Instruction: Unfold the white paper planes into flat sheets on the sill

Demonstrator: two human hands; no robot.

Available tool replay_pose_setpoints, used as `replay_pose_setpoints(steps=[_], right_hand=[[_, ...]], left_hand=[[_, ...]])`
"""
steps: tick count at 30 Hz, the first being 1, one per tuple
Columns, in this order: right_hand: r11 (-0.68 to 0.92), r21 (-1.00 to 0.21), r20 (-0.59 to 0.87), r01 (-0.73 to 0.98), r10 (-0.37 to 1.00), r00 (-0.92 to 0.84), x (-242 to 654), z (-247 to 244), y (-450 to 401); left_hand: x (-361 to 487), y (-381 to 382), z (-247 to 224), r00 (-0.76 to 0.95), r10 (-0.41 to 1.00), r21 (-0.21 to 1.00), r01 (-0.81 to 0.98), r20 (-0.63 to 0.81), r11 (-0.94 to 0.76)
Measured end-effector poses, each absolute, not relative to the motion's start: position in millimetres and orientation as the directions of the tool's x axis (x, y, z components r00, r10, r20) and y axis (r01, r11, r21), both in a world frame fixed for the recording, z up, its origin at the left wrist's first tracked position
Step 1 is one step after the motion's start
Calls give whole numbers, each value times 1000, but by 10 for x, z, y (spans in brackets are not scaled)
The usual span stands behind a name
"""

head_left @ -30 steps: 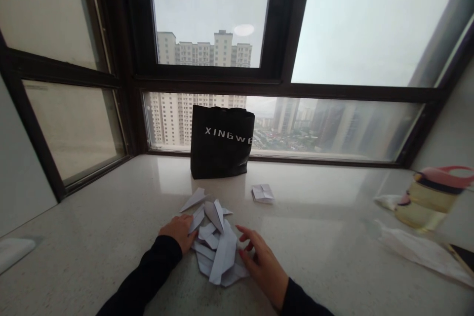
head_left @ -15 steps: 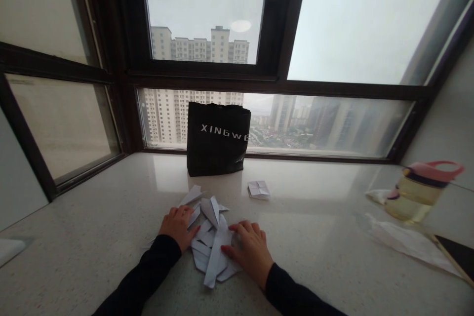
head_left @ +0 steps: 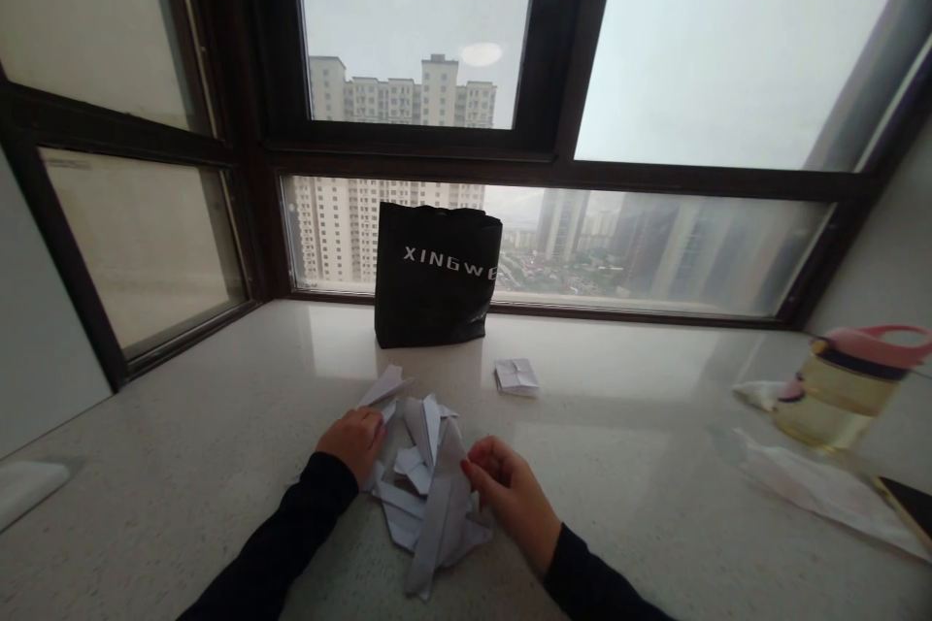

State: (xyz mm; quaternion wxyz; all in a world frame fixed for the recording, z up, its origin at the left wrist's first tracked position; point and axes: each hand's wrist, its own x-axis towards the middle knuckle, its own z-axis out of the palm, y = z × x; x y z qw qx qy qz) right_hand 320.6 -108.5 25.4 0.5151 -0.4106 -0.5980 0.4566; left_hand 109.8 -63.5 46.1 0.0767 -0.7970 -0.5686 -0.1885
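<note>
A loose pile of folded white papers (head_left: 408, 509) lies on the speckled white counter between my hands. At the pile's left side, my left hand (head_left: 352, 443) has its fingers curled over the paper edges; what they grip, if anything, is hidden. My right hand (head_left: 510, 495) pinches the right edge of a long folded paper (head_left: 442, 505) that slants across the top of the pile. A small square folded paper (head_left: 516, 376) lies apart, behind the pile and to the right.
A black bag (head_left: 437, 277) stands upright by the window. At the right are a bottle with a pink lid (head_left: 845, 388), a crumpled white wrapper (head_left: 830, 490) and a dark flat object (head_left: 910, 505). A white object (head_left: 29, 487) lies at the left edge.
My right hand has closed on the long paper, which is raised a little and spread wider. My left hand's fingers have drawn in. The whole view has shifted slightly.
</note>
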Motion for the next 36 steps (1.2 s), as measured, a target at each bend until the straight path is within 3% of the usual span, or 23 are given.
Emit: replay_pose_setpoints(steps=[4, 7, 10, 12, 17, 23, 27, 32, 34, 36], right_hand=[[153, -949, 199, -274, 969, -149, 3205, 308, -1103], [180, -876, 236, -448, 969, -71, 3223, 362, -1099], [198, -826, 239, -527, 971, -10, 3227, 407, -1102], [196, -819, 229, -538, 973, 6, 3228, 416, -1108], [200, -881, 208, -430, 978, 29, 3284, 397, -1106], [425, -855, 294, -297, 870, 397, 3384, 562, -1138], [455, -848, 346, -271, 864, 365, 3365, 625, -1178], [364, -880, 322, -304, 929, 182, 3259, 475, -1189], [330, -892, 302, -309, 943, 137, 3241, 411, -1176], [312, -899, 284, -306, 949, 134, 3259, 368, -1147]], left_hand=[[1086, -684, 650, 193, 725, 198, 887, 662, -416], [1121, -739, 763, -16, 654, 470, 707, 757, -528], [1191, -763, 765, -235, 832, 858, 254, 502, -446], [1241, -754, 716, -247, 920, 949, -9, 304, -315], [1350, -714, 548, -214, 969, 962, -215, 123, -170], [1507, -780, 424, -124, 992, 925, -380, -28, -21], [1625, -879, 396, -90, 994, 909, -416, -68, 25], [1659, -918, 438, 30, 998, 922, -382, -53, 60], [1608, -908, 473, -13, 998, 961, -271, 54, -56], [1543, -907, 512, -136, 957, 964, -38, 257, -264]])
